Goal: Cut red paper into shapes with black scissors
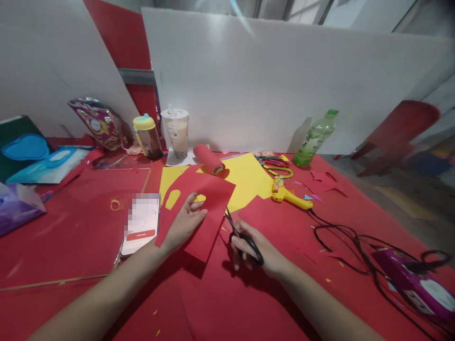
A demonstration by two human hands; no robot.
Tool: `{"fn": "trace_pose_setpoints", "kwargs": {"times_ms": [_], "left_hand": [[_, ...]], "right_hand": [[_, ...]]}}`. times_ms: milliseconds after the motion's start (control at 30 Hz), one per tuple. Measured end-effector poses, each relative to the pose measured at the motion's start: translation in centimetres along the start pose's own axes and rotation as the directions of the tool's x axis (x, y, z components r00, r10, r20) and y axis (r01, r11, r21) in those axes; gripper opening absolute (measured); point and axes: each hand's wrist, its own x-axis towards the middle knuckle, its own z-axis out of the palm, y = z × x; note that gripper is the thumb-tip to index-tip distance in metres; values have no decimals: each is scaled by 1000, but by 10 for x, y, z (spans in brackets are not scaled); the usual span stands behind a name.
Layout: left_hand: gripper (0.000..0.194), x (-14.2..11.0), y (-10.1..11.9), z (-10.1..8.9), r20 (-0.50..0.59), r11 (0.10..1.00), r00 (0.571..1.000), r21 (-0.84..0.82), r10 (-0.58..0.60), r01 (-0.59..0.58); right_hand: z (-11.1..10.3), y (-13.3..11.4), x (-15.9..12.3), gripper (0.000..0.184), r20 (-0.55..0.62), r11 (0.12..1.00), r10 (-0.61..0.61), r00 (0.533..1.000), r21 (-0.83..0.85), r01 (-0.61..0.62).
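Your left hand (183,226) holds red paper (215,192), two holes cut; your right hand (267,250) grips black-handled scissors (236,231) at the paper's seemingly uncut edge.

Your left hand (188,219) is left of the scissors (231,221), thumb extended towards them, fingers partly bent. Your right hand (265,246) is wrapped around their handles, lower fingers curled beneath. Your bare left forearm (117,286) slants in from their near left, your bare right forearm (316,296) from their near right.
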Motion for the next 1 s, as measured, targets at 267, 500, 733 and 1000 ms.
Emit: {"fn": "trace_pose_setpoints", "kwargs": {"times_ms": [267, 500, 733, 1000], "left_hand": [[59, -7, -2, 6, 3, 989, 997, -121, -80, 80], [56, -7, -3, 6, 14, 991, 998, -111, -67, 68], [59, -7, -4, 5, 22, 992, 998, -110, -56, 58], [54, -10, -4, 8, -14, 995, 1000, -93, -25, 24]], "right_hand": [[3, 0, 1, 42, -12, 1000, -27, 1000, 13, 28], [5, -2, 0, 43, -20, 999, -31, 999, 22, 31], [6, 1, 1, 42, -16, 999, -26, 1000, 38, 27], [9, 4, 2, 42, -56, 997, -28, 998, 75, 32]]}}
